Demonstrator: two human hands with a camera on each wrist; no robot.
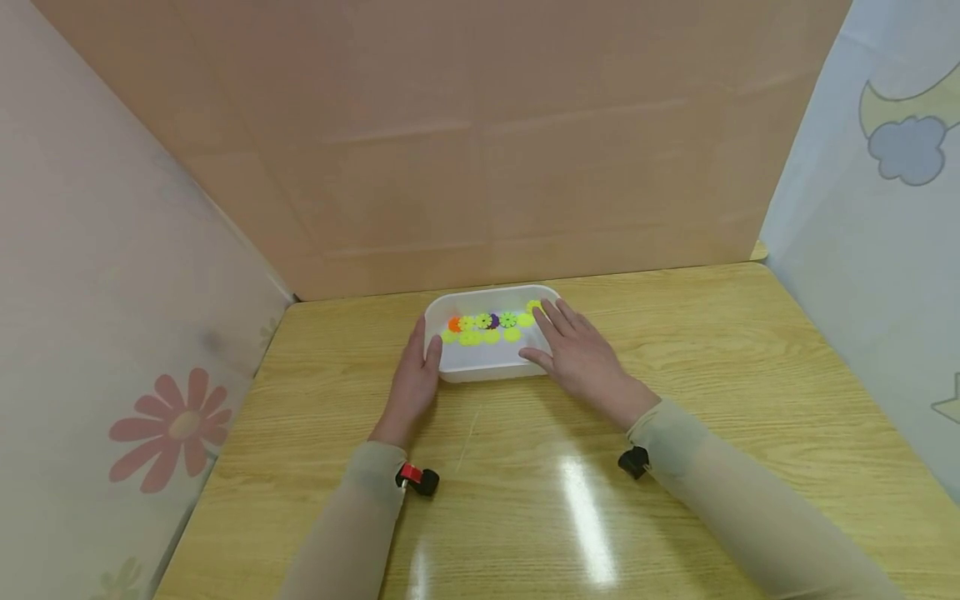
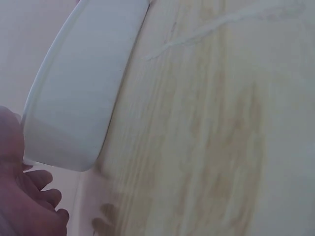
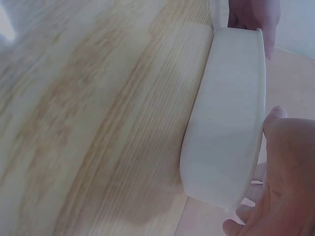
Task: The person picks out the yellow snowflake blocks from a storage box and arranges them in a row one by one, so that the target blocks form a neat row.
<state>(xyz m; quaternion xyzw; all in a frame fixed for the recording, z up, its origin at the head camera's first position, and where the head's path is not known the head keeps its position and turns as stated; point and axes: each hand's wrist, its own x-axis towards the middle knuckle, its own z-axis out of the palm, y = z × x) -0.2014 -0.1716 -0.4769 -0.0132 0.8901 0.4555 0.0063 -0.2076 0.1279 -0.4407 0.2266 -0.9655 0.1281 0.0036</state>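
A white rectangular plastic tray (image 1: 487, 372) stands on the table near its back edge. Inside lie several flower-shaped plastic discs, mostly yellow or green (image 1: 508, 320), plus an orange disc (image 1: 455, 325) and a purple disc (image 1: 494, 322). My left hand (image 1: 414, 379) grips the tray's left end, its thumb at the rim and fingers along the outer wall. At the right end, my right hand (image 1: 588, 362) holds the tray, thumb at the rim and the other fingers around the end. That hand covers part of the right rim in the head view.
The light wooden table (image 1: 510, 517) extends towards me and to both sides. A tan panel (image 1: 480, 150) rises right behind the tray. Patterned walls stand left (image 1: 90, 275) and right (image 1: 862, 275). Dark bands with small devices sit at both wrists.
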